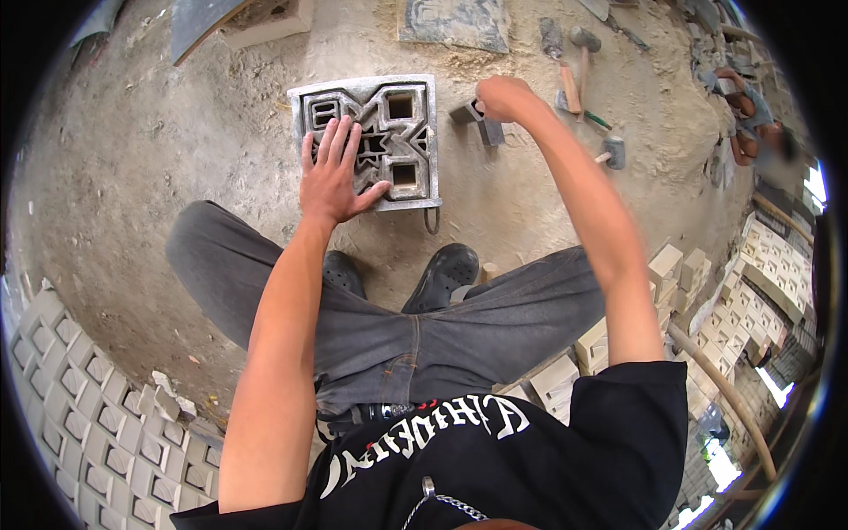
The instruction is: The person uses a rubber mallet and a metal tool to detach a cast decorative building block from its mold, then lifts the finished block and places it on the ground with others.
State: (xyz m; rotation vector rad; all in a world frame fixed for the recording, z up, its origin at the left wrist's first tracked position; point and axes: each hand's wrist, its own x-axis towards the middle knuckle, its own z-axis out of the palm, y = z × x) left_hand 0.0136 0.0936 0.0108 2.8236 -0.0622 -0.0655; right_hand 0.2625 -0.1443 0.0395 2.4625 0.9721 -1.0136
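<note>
In front of my feet lies a grey metal mould (364, 86), a square frame with square openings and angular ribs inside. My left hand (334, 181) rests on it with fingers spread, covering part of its left and middle. To the right of the mould, my right hand (505, 99) is closed at the top of a dark grey metal block (464, 111). A second, paler grey block (491, 133) stands just below that hand, close beside the first. The fingertips are partly hidden, so the exact grip does not show.
Right of my hand lie a mallet (585, 41), another mallet (615, 153) and a wooden-handled tool (570, 88). A flat slab (455, 25) lies beyond the mould. Patterned pale blocks (75, 389) cover the lower left; more blocks (667, 262) stand right. Another person (751, 110) crouches far right.
</note>
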